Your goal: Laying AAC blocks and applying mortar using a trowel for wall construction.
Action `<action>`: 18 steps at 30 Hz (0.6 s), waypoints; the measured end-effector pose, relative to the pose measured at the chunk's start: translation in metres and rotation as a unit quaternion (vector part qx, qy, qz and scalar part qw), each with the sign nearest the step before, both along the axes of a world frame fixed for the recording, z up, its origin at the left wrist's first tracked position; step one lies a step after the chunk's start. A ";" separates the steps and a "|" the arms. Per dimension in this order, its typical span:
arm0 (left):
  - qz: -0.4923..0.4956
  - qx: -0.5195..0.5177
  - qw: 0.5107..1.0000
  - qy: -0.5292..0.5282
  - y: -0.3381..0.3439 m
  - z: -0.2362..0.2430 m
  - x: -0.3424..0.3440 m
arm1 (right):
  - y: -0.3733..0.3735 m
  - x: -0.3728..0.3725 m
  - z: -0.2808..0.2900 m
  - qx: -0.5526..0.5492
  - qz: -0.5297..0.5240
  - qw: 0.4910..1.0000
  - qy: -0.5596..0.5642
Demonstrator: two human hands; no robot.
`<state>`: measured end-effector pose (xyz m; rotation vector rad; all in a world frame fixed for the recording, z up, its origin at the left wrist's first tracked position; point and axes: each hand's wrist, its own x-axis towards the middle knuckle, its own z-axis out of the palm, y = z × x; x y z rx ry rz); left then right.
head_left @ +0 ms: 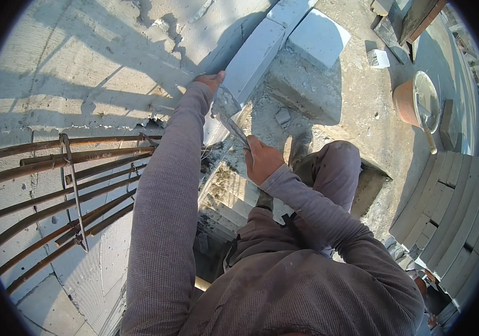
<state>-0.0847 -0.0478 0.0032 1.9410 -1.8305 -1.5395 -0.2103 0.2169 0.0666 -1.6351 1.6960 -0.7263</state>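
Note:
My right hand (pixel 264 160) is closed on the handle of a grey, mortar-coated metal tool (pixel 226 109), angled up toward the left. At the tool's upper end, my left hand (pixel 209 83) has its fingers curled against the near end of a pale block (pixel 253 61), partly hidden, so I cannot make out what they grip. The pale block lies in a line with another one (pixel 290 11) along a ledge beside the wall. A squarer pale block (pixel 318 36) sits just to their right on rough concrete.
Rusty rebars (pixel 38 176) run along the left. At the right are a terracotta-coloured bucket (pixel 406 103) with a handled tool, stacked grey blocks (pixel 452 201), a small white chunk (pixel 378 59) and boards (pixel 390 39). A rough pit (pixel 374 190) lies by my knee. Part of another person (pixel 421 283) shows lower right.

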 end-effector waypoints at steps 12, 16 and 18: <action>0.001 -0.082 0.997 -0.010 0.008 0.001 -0.006 | -0.050 -0.059 0.021 0.020 -0.039 0.995 0.089; -0.013 -0.131 0.991 -0.032 0.003 -0.006 0.002 | -0.104 -0.090 0.027 -0.022 -0.092 0.987 0.134; -0.012 -0.118 0.993 -0.026 0.002 -0.006 0.000 | -0.125 -0.102 0.035 0.031 -0.122 0.979 0.161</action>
